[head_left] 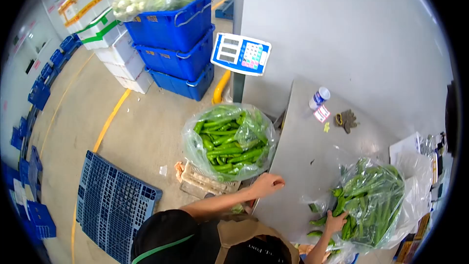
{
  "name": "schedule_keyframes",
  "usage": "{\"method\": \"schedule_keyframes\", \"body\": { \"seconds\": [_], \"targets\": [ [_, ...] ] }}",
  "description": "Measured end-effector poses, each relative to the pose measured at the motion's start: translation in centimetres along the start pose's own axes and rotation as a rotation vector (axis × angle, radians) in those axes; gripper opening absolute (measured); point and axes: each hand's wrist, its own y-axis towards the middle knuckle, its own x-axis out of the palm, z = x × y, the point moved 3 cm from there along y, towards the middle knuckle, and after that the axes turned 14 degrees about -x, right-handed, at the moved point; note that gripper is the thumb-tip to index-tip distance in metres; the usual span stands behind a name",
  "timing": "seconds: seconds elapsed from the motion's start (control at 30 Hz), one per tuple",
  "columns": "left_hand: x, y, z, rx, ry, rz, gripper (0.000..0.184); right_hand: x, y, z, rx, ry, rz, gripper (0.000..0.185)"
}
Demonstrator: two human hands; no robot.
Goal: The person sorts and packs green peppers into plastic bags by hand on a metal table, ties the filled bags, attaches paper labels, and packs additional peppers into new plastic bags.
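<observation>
Head view: 2 bare hands are seen from above at a grey table (300,154). Green peppers (338,206) are spilled toward the right hand (336,222) from a clear plastic bag (386,186) lying on the table. The right hand is placed at the bag's near left side, its fingers partly spread and laid against a pepper; whether that pepper is gripped cannot be told. The left hand (266,184) is held over the table's left edge, well apart from those peppers, its fingers loosely curled; nothing is seen in it, though its palm is hidden. Just beyond it, more peppers are contained in an open-topped bag (192,139), set left of the table.

On the dark clothing (261,252), the letters "POST" can be partly made out. On a scale display (241,54), 3 dark windows and a keypad are seen, but its markings are too small to be read. Blue print on a white canister (319,97) and writing on a small card (321,113) cannot be read either.

The right bag's contents are blurred by creased, shiny plastic. The support under the left bag is mostly covered, and the right forearm is cut off by the lower edge.
</observation>
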Motion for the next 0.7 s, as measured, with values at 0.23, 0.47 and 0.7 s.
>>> {"method": "schedule_keyframes", "body": {
  "seconds": [0.23,0.47,0.7],
  "targets": [
    [-3.2,-1.2,-2.5,-0.101,-0.002,0.115,0.017,4.2,3.3,2.9,-0.224,0.311,0.061,0.095],
    [-12.8,-2.8,-7.5,-0.2,0.064,0.636,0.017,0.8,3.2,-0.4,0.001,0.865,0.115,0.088],
    [-18.8,-3.6,-12.9,-0.432,0.106,0.736,0.021,-5.9,-2.2,-0.4,0.056,0.824,-0.064,0.076]
  ]
}}
